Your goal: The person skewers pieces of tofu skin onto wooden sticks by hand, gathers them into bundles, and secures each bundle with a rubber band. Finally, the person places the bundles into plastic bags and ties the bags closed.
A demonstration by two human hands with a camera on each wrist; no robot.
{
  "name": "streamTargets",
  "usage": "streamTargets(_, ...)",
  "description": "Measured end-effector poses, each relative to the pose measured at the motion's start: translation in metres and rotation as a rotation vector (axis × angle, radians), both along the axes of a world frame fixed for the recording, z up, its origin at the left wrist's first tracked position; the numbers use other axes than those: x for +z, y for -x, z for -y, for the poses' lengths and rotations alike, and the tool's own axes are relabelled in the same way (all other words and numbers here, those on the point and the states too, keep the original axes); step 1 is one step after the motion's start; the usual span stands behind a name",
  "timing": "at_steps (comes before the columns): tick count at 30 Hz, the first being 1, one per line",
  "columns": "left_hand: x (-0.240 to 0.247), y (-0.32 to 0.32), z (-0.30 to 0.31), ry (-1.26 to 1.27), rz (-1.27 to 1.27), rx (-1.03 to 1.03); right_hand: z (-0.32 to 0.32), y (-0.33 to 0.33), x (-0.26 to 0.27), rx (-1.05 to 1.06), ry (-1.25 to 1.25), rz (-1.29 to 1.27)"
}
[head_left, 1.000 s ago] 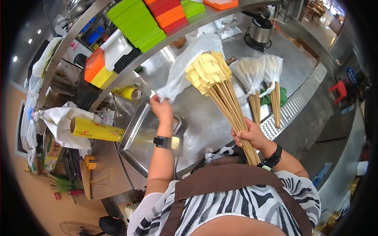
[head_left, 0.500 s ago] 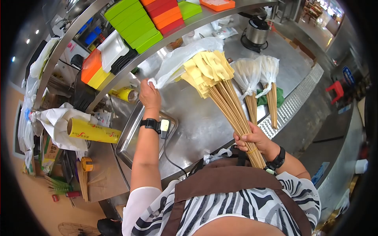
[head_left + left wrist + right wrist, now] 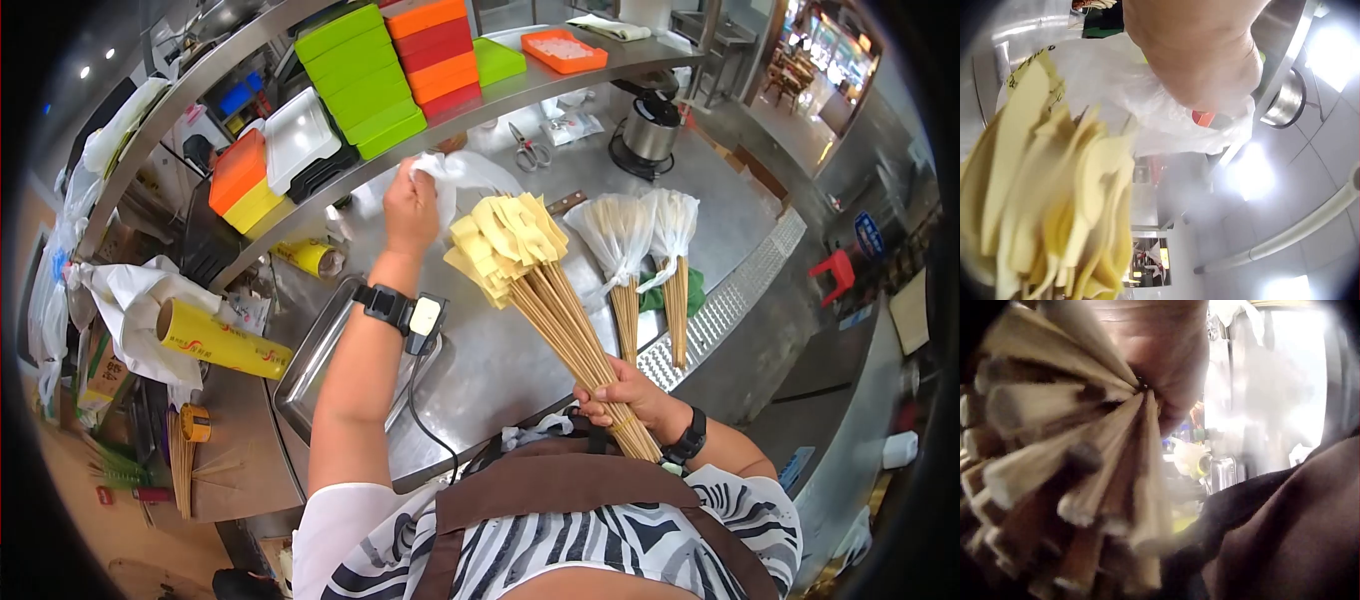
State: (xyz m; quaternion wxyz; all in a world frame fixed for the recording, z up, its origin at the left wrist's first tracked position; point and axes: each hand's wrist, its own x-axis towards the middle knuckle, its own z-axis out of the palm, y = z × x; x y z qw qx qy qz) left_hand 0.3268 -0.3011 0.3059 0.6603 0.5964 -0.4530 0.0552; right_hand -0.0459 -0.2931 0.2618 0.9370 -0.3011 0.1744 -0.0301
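My right hand grips a bundle of wooden sticks near its lower end; pale yellow folded sheets are threaded on the top. The stick ends fan out below the right hand in the right wrist view. Up and left of the yellow sheets, my left hand pinches a translucent plastic bag. In the left wrist view the bag spreads behind the yellow sheets, under the left hand.
Two bagged stick bundles lie to the right by a green cloth. Behind are scissors and a metal pot. A steel tray and yellow film roll are at left; stacked boxes line the shelf.
My left hand has moved up and away toward the shelf, with the bag still pinched. The bundle sits lower in the head view, still in my right hand. Scissors now show.
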Motion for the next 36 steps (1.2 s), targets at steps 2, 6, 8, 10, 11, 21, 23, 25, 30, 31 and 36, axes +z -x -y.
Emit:
streamTargets(2,-0.004,0.003,-0.008,-0.150,0.487,0.119,0.001,0.000,-0.001,-0.013,-0.028,0.046)
streamTargets(6,-0.024,-0.007,-0.029,-0.304,0.590,0.070,0.011,-0.002,-0.005,-0.083,0.036,0.115)
streamTargets(8,-0.036,-0.001,-0.033,-0.274,0.450,0.075,0.014,-0.008,-0.006,-0.096,0.048,0.134)
streamTargets(10,-0.041,0.009,-0.033,-0.246,0.309,0.082,0.012,-0.016,-0.006,-0.120,0.061,0.145)
streamTargets(11,-0.043,0.015,-0.031,-0.234,0.105,0.065,0.011,-0.021,-0.008,-0.135,0.088,0.132)
streamTargets(21,0.003,0.043,-0.014,0.191,-0.753,-0.298,0.010,-0.025,-0.048,0.021,0.524,-0.090)
streamTargets(23,0.012,0.048,-0.017,0.175,-0.754,-0.378,0.008,-0.022,-0.051,0.036,0.762,-0.226)
streamTargets(25,0.014,0.051,-0.018,0.153,-0.754,-0.467,0.006,-0.025,-0.072,-0.017,0.892,-0.180)
streamTargets(30,0.014,0.069,-0.062,-0.413,-0.197,-0.358,0.015,-0.031,-0.056,0.017,0.947,-0.277)
streamTargets(31,0.014,0.076,-0.072,-0.327,-0.159,-0.349,0.017,-0.032,-0.056,-0.043,0.932,-0.262)
streamTargets(36,-0.011,0.097,-0.122,-0.383,0.057,-0.251,0.028,-0.042,-0.053,-0.199,0.773,-0.217)
